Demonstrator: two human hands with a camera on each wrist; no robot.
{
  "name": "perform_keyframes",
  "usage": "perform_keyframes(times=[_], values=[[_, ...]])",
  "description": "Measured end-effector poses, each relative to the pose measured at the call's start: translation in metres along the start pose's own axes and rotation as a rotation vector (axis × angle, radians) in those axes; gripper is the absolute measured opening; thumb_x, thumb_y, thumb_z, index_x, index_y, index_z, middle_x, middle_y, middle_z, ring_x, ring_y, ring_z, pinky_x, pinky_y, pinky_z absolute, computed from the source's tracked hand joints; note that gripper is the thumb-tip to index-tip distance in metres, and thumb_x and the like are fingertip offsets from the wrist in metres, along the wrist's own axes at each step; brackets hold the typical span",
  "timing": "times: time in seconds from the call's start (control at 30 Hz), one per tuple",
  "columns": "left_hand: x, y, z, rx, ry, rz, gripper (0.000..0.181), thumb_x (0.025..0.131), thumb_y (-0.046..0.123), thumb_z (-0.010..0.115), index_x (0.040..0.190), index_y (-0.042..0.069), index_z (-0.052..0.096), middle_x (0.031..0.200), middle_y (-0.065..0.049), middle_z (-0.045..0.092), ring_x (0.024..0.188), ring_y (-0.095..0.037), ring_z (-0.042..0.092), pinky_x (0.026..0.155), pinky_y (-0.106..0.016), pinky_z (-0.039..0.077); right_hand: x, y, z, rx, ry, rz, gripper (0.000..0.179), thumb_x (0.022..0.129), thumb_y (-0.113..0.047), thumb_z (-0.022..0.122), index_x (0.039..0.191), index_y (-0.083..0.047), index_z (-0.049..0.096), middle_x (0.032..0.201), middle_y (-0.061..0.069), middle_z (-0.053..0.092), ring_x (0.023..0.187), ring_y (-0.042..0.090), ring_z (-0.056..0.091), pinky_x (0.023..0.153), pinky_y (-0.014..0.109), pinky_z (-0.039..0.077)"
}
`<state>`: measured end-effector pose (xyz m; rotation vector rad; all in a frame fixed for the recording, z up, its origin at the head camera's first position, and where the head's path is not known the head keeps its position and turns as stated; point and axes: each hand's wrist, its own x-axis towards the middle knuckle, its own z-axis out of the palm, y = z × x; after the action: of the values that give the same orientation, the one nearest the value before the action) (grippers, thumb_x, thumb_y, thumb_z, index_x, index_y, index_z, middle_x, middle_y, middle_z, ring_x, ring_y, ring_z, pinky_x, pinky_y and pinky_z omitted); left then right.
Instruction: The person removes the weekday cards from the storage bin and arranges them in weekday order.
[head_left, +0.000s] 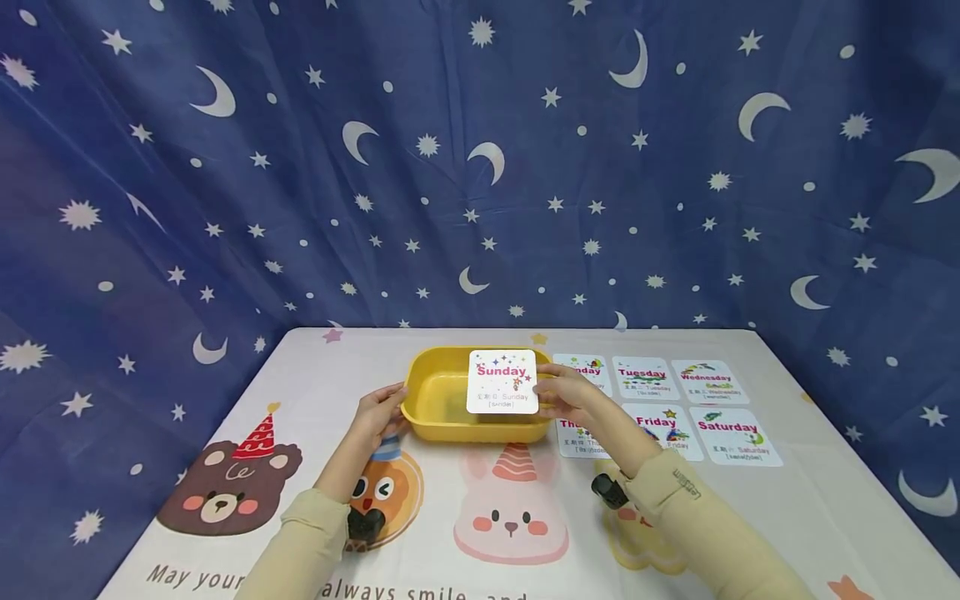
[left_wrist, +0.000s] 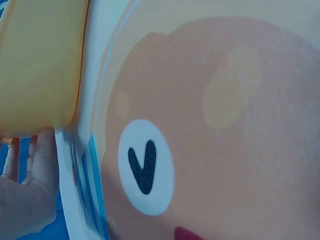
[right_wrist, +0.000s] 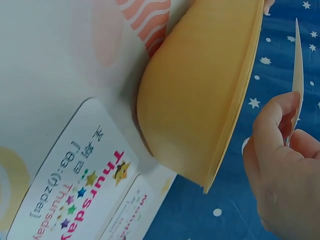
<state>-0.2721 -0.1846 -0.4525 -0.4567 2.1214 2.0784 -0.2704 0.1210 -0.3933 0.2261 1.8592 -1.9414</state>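
Note:
My right hand (head_left: 562, 393) pinches the right edge of a square white card (head_left: 502, 382) printed "Sunday", held up over the right part of a yellow plastic basin (head_left: 442, 432). Seen edge-on in the right wrist view, the card (right_wrist: 298, 70) stands above the basin's rim between thumb and fingers. At the basin's left end, my left hand (head_left: 380, 412) grips the rim. The left wrist view has the left thumb and fingers (left_wrist: 46, 150) against the end of the basin (left_wrist: 42, 65). Part of the basin's inside is hidden behind the card.
Right of the basin, weekday cards lie in two rows, among them Tuesday (head_left: 645, 379), Wednesday (head_left: 708, 382) and Saturday (head_left: 735, 436). My right hand and forearm partly cover the Monday, Thursday and Friday cards. A star-patterned blue curtain (head_left: 420, 183) hangs behind the cartoon-printed tablecloth (head_left: 322, 367).

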Motion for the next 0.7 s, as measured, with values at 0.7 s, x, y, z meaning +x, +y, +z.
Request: perform_keyframes(times=[0.7], values=[[-0.002,0.002,0.000,0.026,-0.018,-0.001,0.048,0.096,0.022,0.055,0.136,0.000,0.045,0.097,-0.006,0.065,0.069,-0.005,0.062,0.064,-0.019,0.058,-0.040,0.022,-0.039,-0.041,-0.057,-0.060,0.049,0.089,0.001,0.049,0.135,0.005,0.033,0.086,0.000,0.060,0.068,0.008,0.058,0.058,0.020,0.054]])
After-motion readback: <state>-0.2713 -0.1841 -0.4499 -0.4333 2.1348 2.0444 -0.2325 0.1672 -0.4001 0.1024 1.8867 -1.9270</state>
